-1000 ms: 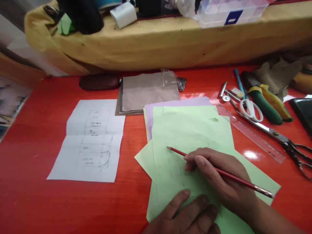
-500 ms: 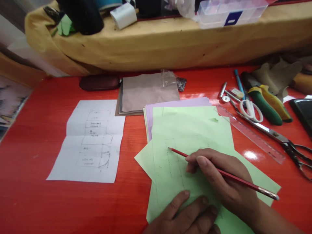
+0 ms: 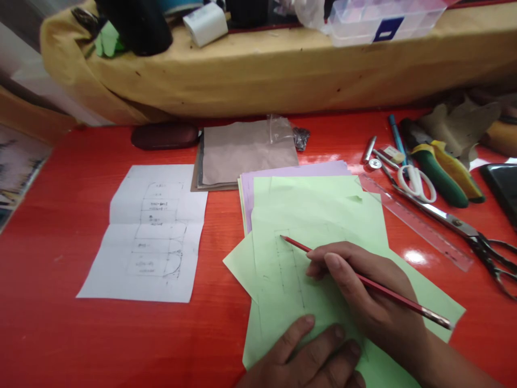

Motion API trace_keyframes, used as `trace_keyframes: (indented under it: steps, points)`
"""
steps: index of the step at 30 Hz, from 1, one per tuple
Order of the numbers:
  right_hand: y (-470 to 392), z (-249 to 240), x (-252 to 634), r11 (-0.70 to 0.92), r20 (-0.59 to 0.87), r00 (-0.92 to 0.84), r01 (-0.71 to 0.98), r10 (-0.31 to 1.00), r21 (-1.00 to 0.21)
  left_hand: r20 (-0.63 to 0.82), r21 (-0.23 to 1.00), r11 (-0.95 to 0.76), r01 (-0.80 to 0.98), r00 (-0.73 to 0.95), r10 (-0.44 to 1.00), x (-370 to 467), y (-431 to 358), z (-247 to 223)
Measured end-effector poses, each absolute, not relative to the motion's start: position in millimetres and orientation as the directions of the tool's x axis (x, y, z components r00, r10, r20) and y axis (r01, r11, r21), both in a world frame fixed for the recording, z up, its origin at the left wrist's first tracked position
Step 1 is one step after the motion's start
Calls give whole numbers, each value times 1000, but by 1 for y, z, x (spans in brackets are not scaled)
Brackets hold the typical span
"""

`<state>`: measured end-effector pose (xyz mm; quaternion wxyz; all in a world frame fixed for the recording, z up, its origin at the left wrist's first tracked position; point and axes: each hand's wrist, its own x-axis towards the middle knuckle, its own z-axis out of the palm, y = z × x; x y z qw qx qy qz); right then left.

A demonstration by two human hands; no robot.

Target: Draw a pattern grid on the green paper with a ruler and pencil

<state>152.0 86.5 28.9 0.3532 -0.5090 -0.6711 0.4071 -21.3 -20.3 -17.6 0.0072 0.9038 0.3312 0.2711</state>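
Note:
My right hand (image 3: pixel 363 285) grips a red pencil (image 3: pixel 388 292), its tip at the upper left of a faint line drawing on the green paper (image 3: pixel 315 205). Fingers spread, my left hand (image 3: pixel 309 355) lies flat on the lower part of that paper. More green sheets and a purple sheet (image 3: pixel 299 170) stick out from underneath. To the left, a creased white paper (image 3: pixel 117 242) bears a pencil sketch with written notes.
Brown sheets (image 3: pixel 246 151), a small plastic bag and a dark case (image 3: pixel 165 136) sit behind the papers. On the right are a clear ruler (image 3: pixel 420 226), scissors (image 3: pixel 456 221), pliers (image 3: pixel 440 167) and a phone-like dark object (image 3: pixel 501 183). A cloth-covered ledge (image 3: pixel 242 75) runs along the back.
My right hand has shifted slightly, taking the pencil tip a little farther up the green paper. My left hand has stayed in place.

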Motion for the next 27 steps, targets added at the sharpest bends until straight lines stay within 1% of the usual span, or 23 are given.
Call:
trace_keyframes:
  steps: [15,20,27]
  points:
    - [87,30,150,159,77,-209,410,975,-898,491,211,-773,598,619,613,-21,-17,-15]
    - [89,30,149,158,73,-225,389,972,-907,492,209,-778,592,624,607,-21,-17,-15]
    - [86,29,151,162,65,-245,401,967,-902,487,221,-776,591,622,613,-21,-21,-19]
